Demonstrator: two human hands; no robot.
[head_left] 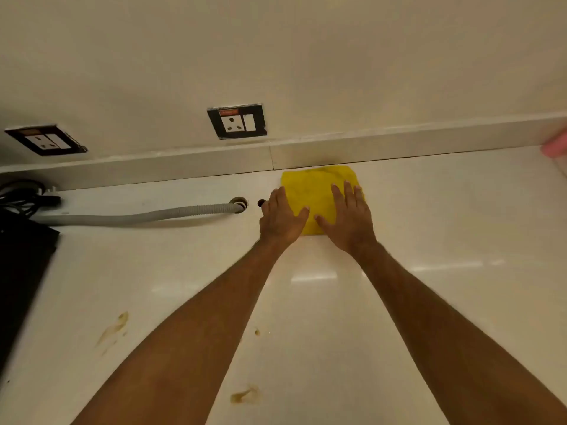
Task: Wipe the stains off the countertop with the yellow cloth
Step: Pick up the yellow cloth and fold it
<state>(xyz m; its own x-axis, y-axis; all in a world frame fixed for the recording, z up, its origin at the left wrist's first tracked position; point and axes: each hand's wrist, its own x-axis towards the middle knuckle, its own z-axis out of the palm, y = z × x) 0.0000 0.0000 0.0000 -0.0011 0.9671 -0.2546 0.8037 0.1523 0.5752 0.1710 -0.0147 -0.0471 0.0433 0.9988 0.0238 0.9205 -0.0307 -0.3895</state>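
Observation:
The yellow cloth [316, 188] lies flat on the white countertop [429, 228], close to the back ledge. My left hand [280, 217] rests palm down on the cloth's left edge, fingers together and extended. My right hand [348, 216] lies flat on the cloth's right part, fingers slightly spread. Neither hand grips the cloth; both press on top of it. Brown stains mark the near counter: a smear at the left [115, 328], a small spot [257, 332] between my forearms, and a blotch near the front edge [245, 395].
A grey ribbed hose [138, 214] runs along the counter into a hole left of my hands. Black cables and a plug [24, 196] lie at far left beside a dark object [21, 271]. Two wall sockets [237, 121] [46, 140] sit above the ledge. Something pink [555, 147] shows at right.

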